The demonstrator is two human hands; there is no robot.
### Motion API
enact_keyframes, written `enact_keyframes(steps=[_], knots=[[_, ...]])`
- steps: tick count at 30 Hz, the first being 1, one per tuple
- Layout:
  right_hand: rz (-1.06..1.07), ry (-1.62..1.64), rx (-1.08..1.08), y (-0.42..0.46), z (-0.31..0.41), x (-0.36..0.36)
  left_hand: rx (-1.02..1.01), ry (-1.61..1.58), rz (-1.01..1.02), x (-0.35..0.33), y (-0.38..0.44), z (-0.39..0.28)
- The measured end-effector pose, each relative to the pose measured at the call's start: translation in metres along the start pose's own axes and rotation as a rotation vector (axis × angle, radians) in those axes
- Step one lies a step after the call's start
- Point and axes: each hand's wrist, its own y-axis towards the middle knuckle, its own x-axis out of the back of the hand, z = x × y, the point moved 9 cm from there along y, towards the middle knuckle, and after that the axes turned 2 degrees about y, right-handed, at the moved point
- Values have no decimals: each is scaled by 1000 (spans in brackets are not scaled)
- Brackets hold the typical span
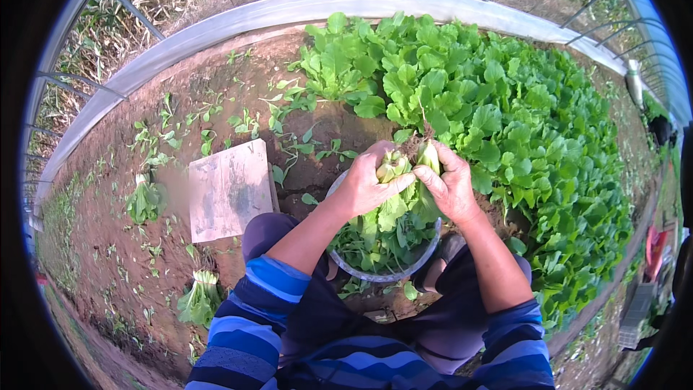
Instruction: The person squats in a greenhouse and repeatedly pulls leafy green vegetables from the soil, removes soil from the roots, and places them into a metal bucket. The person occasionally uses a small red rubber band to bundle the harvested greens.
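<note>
My left hand (pixel 368 181) is closed around a bunch of leafy greens (pixel 393 167), stem ends up and leaves hanging down. Beside it my right hand (pixel 449 181) grips another leafy green plant (pixel 428 157) by its pale stem, with soil-covered roots (pixel 419 143) at the top. The two hands almost touch. Below them, between my legs, stands a round tub (pixel 379 277) holding loose green leaves (pixel 373 252); the hands and held greens hide part of it.
Dense leafy greens (pixel 514 119) grow ahead and to the right. A flat, stained board (pixel 230 192) lies on the soil at left. Two bunches of greens (pixel 145 199), (pixel 201 295) lie farther left. Low plastic sheeting (pixel 379 2) borders the bed beneath metal hoops.
</note>
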Motion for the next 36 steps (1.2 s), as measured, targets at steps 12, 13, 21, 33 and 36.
enact_keyframes(steps=[12, 13, 21, 33, 36], knots=[[15, 212, -75, 3, -4, -3, -202, 416, -108, 11, -1, -30], [12, 199, -74, 4, -3, -2, -221, 450, -127, 14, -2, -32], [83, 288, -178, 1, 0, -8, 74, 100, 107, -6, -1, 8], [15, 469, -288, -5, -3, -12, 285, -494, 362, -24, -11, 13], [-36, 567, -310, -3, -5, -5, 338, -733, 308, -23, -10, 17]])
